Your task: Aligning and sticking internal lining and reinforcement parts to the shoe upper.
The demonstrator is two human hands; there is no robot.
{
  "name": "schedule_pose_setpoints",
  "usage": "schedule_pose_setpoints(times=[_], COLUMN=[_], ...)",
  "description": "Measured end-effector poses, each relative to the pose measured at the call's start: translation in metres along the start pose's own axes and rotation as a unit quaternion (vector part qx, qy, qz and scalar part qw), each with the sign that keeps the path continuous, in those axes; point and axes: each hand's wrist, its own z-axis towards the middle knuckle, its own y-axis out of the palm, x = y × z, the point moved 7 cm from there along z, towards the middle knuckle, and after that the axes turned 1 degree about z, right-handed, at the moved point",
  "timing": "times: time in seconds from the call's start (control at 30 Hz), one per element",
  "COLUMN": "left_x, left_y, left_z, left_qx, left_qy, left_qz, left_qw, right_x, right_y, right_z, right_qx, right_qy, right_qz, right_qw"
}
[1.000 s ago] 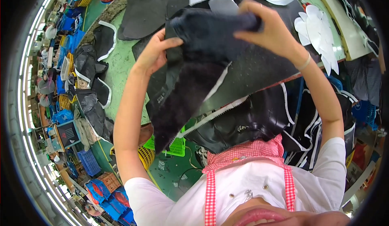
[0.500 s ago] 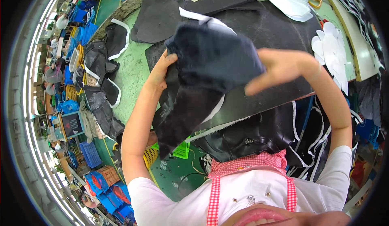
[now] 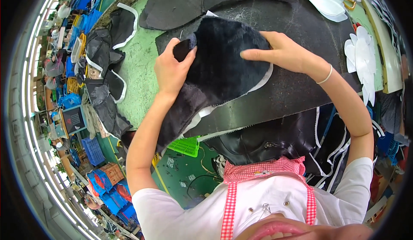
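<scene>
Between my hands lies a piece of black plush lining (image 3: 228,59), with a white edge along its lower right side. My left hand (image 3: 174,65) pinches its left edge, thumb on top. The right edge is gripped by my right hand (image 3: 286,52), thumb over the pile and fingers at the rim. A narrower plush part (image 3: 183,106) hangs from it toward the lower left, over the table's near edge. Beneath it is a dark work board (image 3: 301,89). Flat black foam-like pieces (image 3: 180,5) lie just beyond.
White shaped sheets (image 3: 360,59) are piled at the right, with yellow-handled scissors (image 3: 349,2) farther back. Black pieces with white edging (image 3: 101,46) lie on the green tabletop (image 3: 142,63) at the left. A black leather-like piece (image 3: 266,136) covers my lap; a green basket (image 3: 186,146) sits below the table.
The lining has come down flatter and is spread toward the board. My right hand has turned and closed on its right edge. My left hand has shifted its hold slightly.
</scene>
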Motion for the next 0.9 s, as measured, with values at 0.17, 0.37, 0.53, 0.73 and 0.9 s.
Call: schedule_pose_setpoints(times=[0.17,0.37,0.53,0.73,0.9], left_x=[0.017,0.065,0.075,0.058,0.055], left_y=[0.001,0.003,0.000,-0.010,-0.030], left_z=[-0.003,-0.041,-0.078,-0.104,-0.090], left_qx=[0.028,-0.150,-0.374,-0.368,-0.387], left_qy=[0.116,0.482,0.264,0.246,0.248], left_qz=[0.186,0.190,0.119,0.224,0.093], left_qw=[0.975,0.842,0.881,0.868,0.883], right_x=[0.011,-0.001,0.004,-0.032,-0.051], right_y=[-0.002,-0.003,-0.004,0.026,0.062], right_z=[0.003,0.002,0.000,-0.017,-0.045], right_qx=[0.042,0.056,0.082,0.043,0.017], right_qy=[0.033,0.003,-0.048,-0.186,-0.313], right_qz=[-0.098,-0.172,-0.160,-0.263,-0.349], right_qw=[0.994,0.983,0.983,0.946,0.883])
